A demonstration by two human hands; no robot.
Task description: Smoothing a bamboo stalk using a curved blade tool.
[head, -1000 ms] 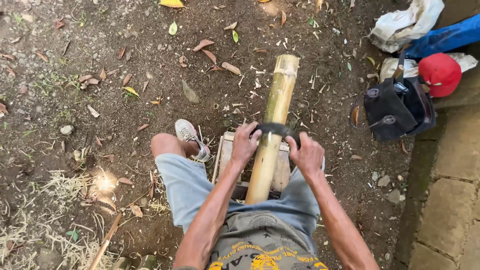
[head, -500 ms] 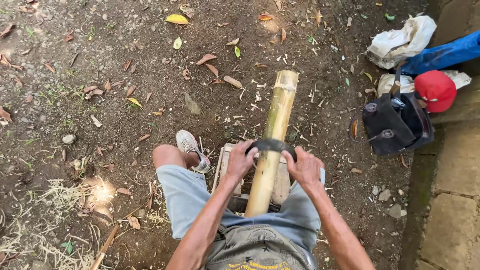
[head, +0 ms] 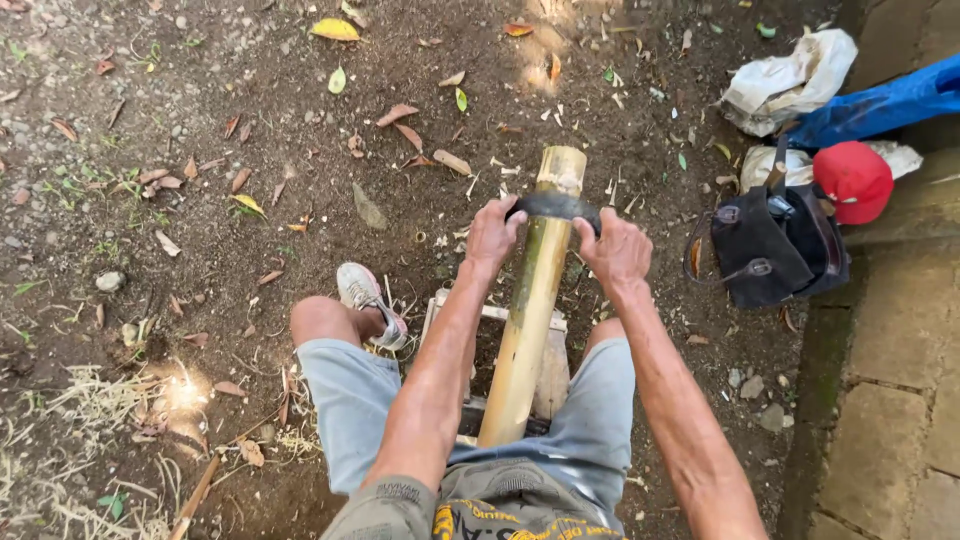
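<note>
Hands grip a dark curved blade tool (head: 553,207) that lies across a thick yellow-green bamboo pole (head: 531,300), seen from above by the seated person. The left hand (head: 493,232) is clenched around the tool's left end, and the right hand (head: 616,248) is clenched around its right end, both arms stretched forward. The tool touches the pole near its far end, just below the pale cut top.

The pole runs away from the person, tilted slightly to the right, with its near end between the knees, against the grey shorts (head: 352,400). Its middle rests on a small pale wooden block stand (head: 550,375) that sits on the ground between the legs. The left leg is bent, and a worn white sneaker (head: 365,295) rests on the dirt just left of the stand.

Bare brown soil (head: 200,230) covers most of the view, scattered with dry brown and yellow leaves, small stones and pale bamboo shavings. A clump of dry straw-like fibres (head: 90,420) lies at the lower left.

To the right of the hands, near the edge of a mossy stone paving (head: 890,420), sits a black open bag (head: 775,245). A red cap (head: 853,180) rests beside it, with a crumpled white sack (head: 790,80) and a blue plastic sheet (head: 890,105) beyond.
</note>
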